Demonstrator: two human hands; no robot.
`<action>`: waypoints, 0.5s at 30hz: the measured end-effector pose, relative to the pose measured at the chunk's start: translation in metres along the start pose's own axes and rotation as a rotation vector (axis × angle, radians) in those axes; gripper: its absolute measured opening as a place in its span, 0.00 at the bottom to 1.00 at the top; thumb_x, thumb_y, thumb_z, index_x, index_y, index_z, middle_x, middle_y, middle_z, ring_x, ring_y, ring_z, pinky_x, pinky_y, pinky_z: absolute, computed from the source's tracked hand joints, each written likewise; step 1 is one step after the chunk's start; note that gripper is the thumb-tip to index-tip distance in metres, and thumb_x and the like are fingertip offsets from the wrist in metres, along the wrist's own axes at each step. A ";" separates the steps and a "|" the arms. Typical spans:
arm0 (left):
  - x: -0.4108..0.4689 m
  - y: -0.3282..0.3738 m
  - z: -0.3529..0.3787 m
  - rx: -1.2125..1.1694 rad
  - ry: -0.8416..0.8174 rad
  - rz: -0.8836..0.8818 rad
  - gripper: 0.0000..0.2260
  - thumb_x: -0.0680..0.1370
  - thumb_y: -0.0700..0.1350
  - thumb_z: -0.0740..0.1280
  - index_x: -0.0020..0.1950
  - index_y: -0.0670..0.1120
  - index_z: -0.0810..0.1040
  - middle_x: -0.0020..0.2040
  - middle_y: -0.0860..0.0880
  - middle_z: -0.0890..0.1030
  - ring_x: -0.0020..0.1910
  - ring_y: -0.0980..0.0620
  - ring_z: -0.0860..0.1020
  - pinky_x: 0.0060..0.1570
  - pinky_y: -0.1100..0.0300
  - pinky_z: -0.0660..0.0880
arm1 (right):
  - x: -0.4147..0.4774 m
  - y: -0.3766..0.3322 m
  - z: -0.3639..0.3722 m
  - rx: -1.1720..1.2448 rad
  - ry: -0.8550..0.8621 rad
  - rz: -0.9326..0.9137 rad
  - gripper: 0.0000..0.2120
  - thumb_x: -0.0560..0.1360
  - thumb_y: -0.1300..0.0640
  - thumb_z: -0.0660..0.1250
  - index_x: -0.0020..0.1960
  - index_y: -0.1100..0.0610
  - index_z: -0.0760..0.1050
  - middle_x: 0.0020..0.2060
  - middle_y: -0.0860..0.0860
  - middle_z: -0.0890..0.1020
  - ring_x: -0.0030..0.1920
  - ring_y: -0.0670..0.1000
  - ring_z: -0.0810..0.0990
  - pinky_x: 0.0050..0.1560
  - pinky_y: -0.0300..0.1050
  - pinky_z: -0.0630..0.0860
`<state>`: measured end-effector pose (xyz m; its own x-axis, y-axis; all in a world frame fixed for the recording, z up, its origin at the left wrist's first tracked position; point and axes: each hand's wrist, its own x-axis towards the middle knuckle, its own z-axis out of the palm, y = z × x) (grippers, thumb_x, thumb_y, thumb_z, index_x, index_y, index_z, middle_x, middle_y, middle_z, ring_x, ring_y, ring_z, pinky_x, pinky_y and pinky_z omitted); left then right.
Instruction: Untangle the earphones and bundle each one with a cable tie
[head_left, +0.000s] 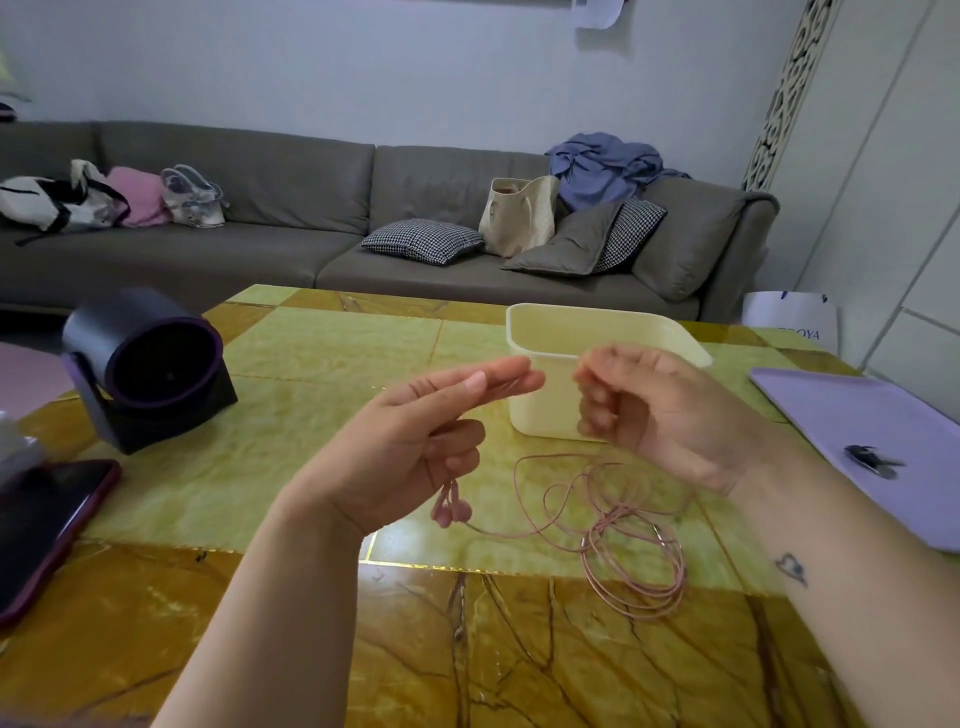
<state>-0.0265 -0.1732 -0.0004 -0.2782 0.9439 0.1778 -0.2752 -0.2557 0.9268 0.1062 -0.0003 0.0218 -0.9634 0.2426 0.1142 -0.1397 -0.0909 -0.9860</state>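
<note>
Pink earphones are partly in my left hand (415, 441), whose lower fingers curl round the cable while thumb and forefinger stretch to the right. Two pink earbuds (452, 512) dangle just under that hand. The rest of the pink cable (634, 551) lies in loose tangled loops on the table, below my right hand. My right hand (649, 410) hovers close to the left fingertips, blurred, its fingers curled as if pinching the thin cable; the strand between the hands is barely visible.
A cream plastic tub (550, 332) stands just behind my hands. A lilac tray (831, 410) at the right holds a small dark object (872, 460). A dark round fan (145, 364) and a phone (47, 525) sit at the left. The green-and-amber table (322, 353) fronts a grey sofa (291, 208).
</note>
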 end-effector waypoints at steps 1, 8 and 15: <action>0.000 -0.002 0.000 0.006 -0.012 -0.012 0.14 0.75 0.45 0.61 0.57 0.46 0.82 0.60 0.49 0.80 0.23 0.61 0.59 0.27 0.69 0.66 | 0.001 0.000 -0.005 -0.014 0.000 -0.024 0.15 0.61 0.55 0.79 0.46 0.53 0.82 0.39 0.50 0.80 0.39 0.46 0.79 0.44 0.40 0.78; 0.005 -0.007 0.007 0.004 -0.159 -0.041 0.13 0.75 0.46 0.68 0.57 0.45 0.82 0.58 0.50 0.81 0.23 0.62 0.60 0.28 0.70 0.64 | 0.008 0.007 0.016 -0.451 -0.193 0.013 0.18 0.72 0.70 0.66 0.62 0.65 0.73 0.53 0.64 0.80 0.49 0.48 0.81 0.49 0.36 0.76; 0.006 -0.002 -0.003 0.046 0.012 -0.088 0.13 0.75 0.46 0.65 0.58 0.48 0.81 0.52 0.49 0.81 0.22 0.60 0.60 0.24 0.67 0.65 | 0.010 -0.016 -0.010 -0.150 0.001 -0.019 0.06 0.66 0.52 0.74 0.38 0.55 0.82 0.21 0.44 0.63 0.22 0.43 0.60 0.29 0.37 0.66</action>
<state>-0.0300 -0.1673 -0.0024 -0.2663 0.9596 0.0911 -0.2570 -0.1618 0.9528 0.1014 0.0133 0.0374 -0.9607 0.2438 0.1330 -0.1223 0.0587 -0.9908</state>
